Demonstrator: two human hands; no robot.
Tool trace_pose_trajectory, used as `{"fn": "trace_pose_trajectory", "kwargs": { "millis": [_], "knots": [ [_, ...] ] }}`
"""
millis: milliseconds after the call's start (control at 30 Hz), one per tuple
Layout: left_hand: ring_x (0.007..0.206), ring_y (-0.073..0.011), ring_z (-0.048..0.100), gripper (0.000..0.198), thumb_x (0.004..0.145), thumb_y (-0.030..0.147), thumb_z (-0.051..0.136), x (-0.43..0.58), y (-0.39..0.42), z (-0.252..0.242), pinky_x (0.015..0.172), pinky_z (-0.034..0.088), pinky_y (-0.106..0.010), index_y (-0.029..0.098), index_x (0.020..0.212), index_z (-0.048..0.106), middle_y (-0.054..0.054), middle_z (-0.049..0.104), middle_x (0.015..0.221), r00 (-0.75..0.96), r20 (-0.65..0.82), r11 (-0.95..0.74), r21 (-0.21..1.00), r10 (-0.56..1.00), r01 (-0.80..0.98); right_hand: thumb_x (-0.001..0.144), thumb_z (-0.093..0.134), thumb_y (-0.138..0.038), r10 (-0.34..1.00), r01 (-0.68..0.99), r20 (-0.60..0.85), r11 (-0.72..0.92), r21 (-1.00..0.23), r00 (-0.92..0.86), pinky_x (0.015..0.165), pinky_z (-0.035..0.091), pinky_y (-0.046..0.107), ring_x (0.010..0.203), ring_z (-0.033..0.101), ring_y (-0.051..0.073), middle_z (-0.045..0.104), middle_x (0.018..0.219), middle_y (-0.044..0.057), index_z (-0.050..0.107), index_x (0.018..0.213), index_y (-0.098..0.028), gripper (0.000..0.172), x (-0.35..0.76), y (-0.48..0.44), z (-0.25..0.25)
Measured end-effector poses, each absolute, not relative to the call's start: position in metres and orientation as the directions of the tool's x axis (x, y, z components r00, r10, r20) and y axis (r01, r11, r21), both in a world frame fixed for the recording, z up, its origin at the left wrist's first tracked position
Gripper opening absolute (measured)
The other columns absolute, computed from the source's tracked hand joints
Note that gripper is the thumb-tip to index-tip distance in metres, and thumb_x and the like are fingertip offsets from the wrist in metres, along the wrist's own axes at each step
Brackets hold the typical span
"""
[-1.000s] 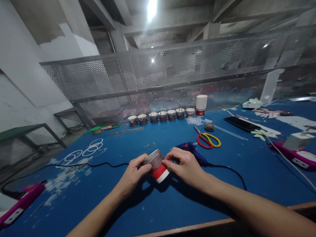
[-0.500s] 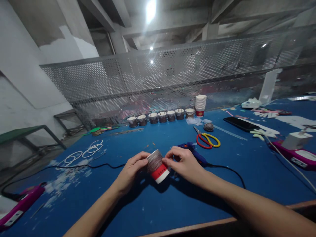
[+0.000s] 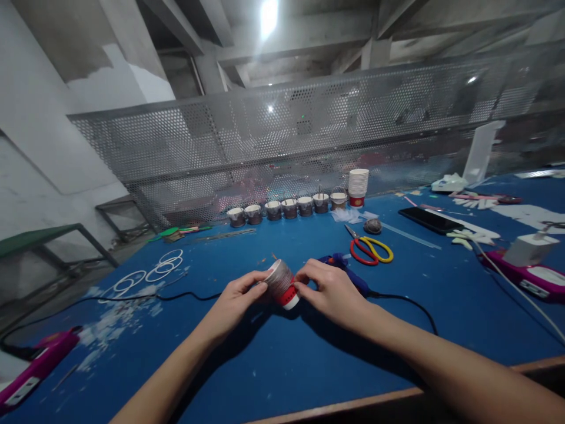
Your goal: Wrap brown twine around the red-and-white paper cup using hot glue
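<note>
Head: cup point(image 3: 279, 280) in left grip point(image 3: 238, 298)

Cup point(image 3: 281, 280) between left grip point(image 3: 236, 299) and right grip point(image 3: 333, 291), scissors point(image 3: 369, 248) behind glue gun point(image 3: 355, 279), cup row point(image 3: 289, 209) before mesh panel point(image 3: 265, 141)

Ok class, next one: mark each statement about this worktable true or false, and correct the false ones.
1. The left hand and right hand are both at one cup. True.
2. That cup stands upright on the table. False: it is held tilted.
3. The scissors have one red and one yellow handle. True.
4. The phone lies left of the scissors. False: it lies right of them.
5. The cup stack is at the right end of the cup row. True.
</note>
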State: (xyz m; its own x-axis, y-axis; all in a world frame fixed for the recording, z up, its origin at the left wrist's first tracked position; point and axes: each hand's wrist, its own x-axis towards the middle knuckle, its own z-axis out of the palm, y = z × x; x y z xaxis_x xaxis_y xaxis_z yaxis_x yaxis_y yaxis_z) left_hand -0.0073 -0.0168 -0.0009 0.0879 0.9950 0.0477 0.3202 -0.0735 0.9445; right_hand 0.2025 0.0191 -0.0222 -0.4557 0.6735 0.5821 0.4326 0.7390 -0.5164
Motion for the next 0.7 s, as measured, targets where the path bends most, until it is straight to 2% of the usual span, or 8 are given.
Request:
{"fn": "trace_pose_trajectory", "kwargs": {
  "millis": [167,300,433,533,700],
  "knots": [
    [0.076,-0.0174,0.062,0.018,0.078,0.031,0.061,-0.006,-0.019,0.000,0.075,0.051,-0.031,0.019,0.084,0.072,-0.006,0.068,0.092,0.150,0.107,-0.151,0.934,0.983,0.324,0.085,0.057,-0.011,0.750,0.359,0.522,0.656,-0.664,-0.406,0.067,0.044,0.025,0.072,0.059,0.014,0.063,0.079,0.002,0.061,0.077,-0.018,0.011,0.197,0.019,-0.026],
    [0.070,-0.0160,0.059,0.013,0.076,0.024,0.058,0.000,-0.022,0.001,0.071,0.047,-0.029,0.018,0.067,0.066,-0.003,0.063,0.072,0.144,0.153,-0.199,0.897,0.978,0.395,0.082,0.059,-0.008,0.748,0.302,0.527,0.652,-0.696,-0.403,0.066,0.043,0.025,0.071,0.058,0.014,0.062,0.077,0.001,0.060,0.076,-0.017,0.011,0.194,0.017,-0.029],
    [0.068,-0.0155,0.056,0.008,0.072,0.022,0.060,0.006,-0.024,0.000,0.065,0.044,-0.027,0.017,0.074,0.066,-0.001,0.063,0.072,0.144,0.128,-0.182,0.863,0.981,0.472,0.081,0.058,-0.006,0.744,0.276,0.527,0.653,-0.705,-0.411,0.065,0.044,0.024,0.069,0.058,0.013,0.061,0.074,0.000,0.060,0.075,-0.017,0.013,0.193,0.015,-0.030],
    [0.072,-0.0172,0.058,0.013,0.072,0.024,0.062,0.009,-0.024,0.000,0.068,0.044,-0.028,0.017,0.081,0.068,-0.002,0.067,0.077,0.134,0.123,-0.174,0.845,0.983,0.506,0.081,0.058,-0.005,0.731,0.272,0.539,0.667,-0.693,-0.419,0.066,0.044,0.025,0.071,0.059,0.014,0.062,0.075,0.001,0.060,0.075,-0.017,0.013,0.193,0.014,-0.030],
    [0.072,-0.0178,0.060,0.015,0.076,0.030,0.062,0.011,-0.026,0.001,0.068,0.045,-0.027,0.017,0.077,0.070,-0.002,0.068,0.074,0.115,0.172,-0.207,0.835,0.978,0.509,0.082,0.059,-0.008,0.705,0.254,0.575,0.697,-0.671,-0.415,0.067,0.045,0.026,0.071,0.059,0.014,0.062,0.076,0.001,0.060,0.075,-0.017,0.012,0.193,0.014,-0.032]
  ]
}}
